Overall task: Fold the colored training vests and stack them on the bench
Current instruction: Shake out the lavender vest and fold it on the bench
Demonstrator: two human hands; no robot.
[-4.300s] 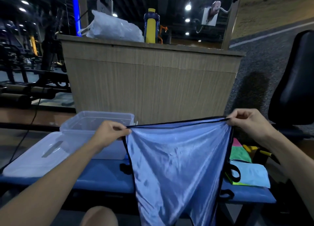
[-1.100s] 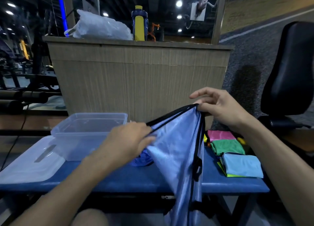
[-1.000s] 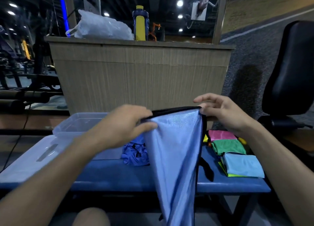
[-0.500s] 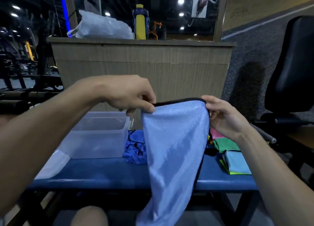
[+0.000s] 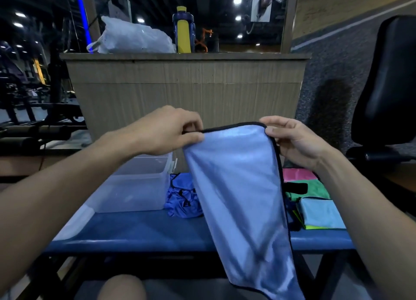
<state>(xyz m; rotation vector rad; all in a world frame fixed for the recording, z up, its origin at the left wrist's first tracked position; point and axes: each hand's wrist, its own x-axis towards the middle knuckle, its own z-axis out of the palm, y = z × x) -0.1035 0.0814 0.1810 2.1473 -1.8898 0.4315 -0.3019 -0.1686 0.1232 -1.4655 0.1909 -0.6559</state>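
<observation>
At the far left a clear bin (image 5: 135,184) sits on the blue bench (image 5: 139,230), probably where the vests came from; just right of it lies a crumpled blue vest (image 5: 182,198), not yet folded, close by for the next turn. The left hand (image 5: 166,130) pinches the top edge of the light blue vest (image 5: 238,187) between thumb and curled fingers; the right hand (image 5: 292,142) grips the opposite top corner, thumb in front and fingers behind. Held this way at chest height, above the bench and touching nothing below, the vest hangs in a narrow panel with its black trim running down the right side; gravity seems to pull it flat so the edges can be matched before the next fold. Its lower end drops past the bench front. On the right end of the bench sit the folded vests (image 5: 315,200), pink, green, pale blue over yellow, kept clear of the working space; this one likely goes there.
</observation>
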